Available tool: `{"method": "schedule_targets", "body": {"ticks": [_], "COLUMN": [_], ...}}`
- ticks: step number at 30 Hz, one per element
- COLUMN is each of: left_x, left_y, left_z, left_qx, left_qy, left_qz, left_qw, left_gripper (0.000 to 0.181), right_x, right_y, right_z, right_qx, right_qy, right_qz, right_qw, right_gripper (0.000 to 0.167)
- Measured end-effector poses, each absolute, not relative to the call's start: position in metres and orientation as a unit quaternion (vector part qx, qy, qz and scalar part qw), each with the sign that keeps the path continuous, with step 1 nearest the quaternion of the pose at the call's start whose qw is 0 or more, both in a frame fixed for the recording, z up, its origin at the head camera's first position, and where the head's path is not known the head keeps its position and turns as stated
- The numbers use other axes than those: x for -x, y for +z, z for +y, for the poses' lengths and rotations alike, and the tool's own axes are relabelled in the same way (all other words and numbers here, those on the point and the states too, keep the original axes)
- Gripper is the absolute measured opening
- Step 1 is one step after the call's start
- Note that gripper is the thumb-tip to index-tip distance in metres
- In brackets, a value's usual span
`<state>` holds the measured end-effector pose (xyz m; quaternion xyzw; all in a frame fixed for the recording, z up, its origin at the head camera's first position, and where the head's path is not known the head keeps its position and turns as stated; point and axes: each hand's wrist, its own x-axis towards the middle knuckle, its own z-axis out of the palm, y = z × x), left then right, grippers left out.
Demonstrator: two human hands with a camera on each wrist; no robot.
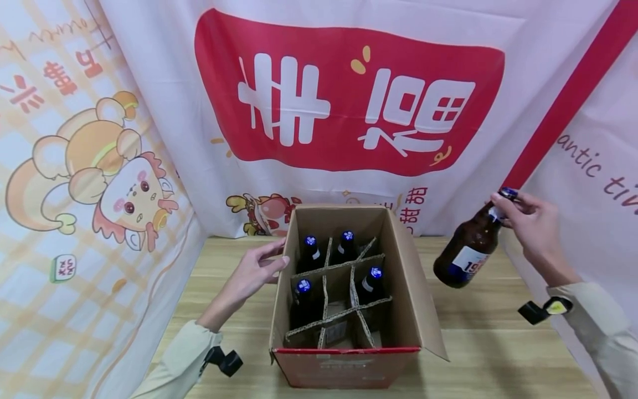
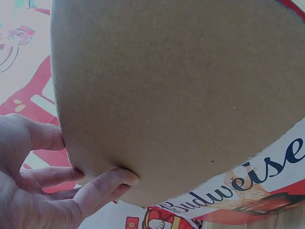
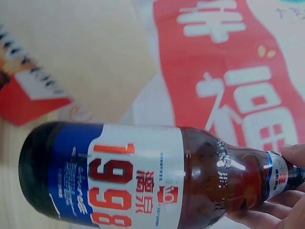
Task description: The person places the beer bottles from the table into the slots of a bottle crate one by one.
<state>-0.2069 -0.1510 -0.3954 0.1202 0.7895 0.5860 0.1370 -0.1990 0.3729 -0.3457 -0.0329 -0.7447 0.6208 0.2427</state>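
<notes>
My right hand [image 1: 530, 224] grips a brown beer bottle [image 1: 463, 255] by its neck, just below the blue cap. The bottle hangs tilted in the air right of the box, its base toward the lower left. Its white and blue label [image 3: 119, 176] reads 1998. Near its far left corner, an open cardboard box [image 1: 349, 368] is held by my left hand [image 1: 254, 266]. In the left wrist view the fingers and thumb pinch the edge of its folded-down flap [image 2: 176, 95]. Inside, several blue-capped bottles [image 1: 347, 244] stand upright in separate compartments.
Cardboard dividers [image 1: 339, 266] split the box into cells. Its right flap [image 1: 423, 293] leans outward above the wooden table [image 1: 478, 343]. Printed cloths hang behind and at both sides, the back one [image 1: 349, 94] bearing a large red patch.
</notes>
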Motion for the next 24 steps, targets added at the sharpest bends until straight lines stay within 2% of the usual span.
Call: {"method": "schedule_targets", "body": {"ticks": [8,12,18,24], "left_x": [0.206,0.206,0.206,0.207], "left_y": [-0.397,-0.397,-0.399,-0.399], "left_z": [-0.155,-0.156,-0.154,-0.151], "left_qx": [-0.117,-0.12,-0.117,-0.118], "left_qy": [0.589,0.59,0.596,0.59], "left_qz": [0.787,0.787,0.783,0.788], "left_qw": [0.137,0.135,0.136,0.13], "left_gripper": [0.064,0.063,0.062,0.062], "right_x": [0.195,0.194,0.188,0.178], "right_y": [-0.314,-0.302,-0.285,-0.27], "right_z": [0.352,0.341,0.332,0.319], "right_qx": [0.023,0.006,-0.026,-0.042], "right_qy": [0.602,0.593,0.66,0.676], "right_qz": [-0.769,-0.774,-0.714,-0.683], "right_qw": [0.211,0.221,0.232,0.274], "right_gripper": [0.019,0.021,0.024,0.028]}}
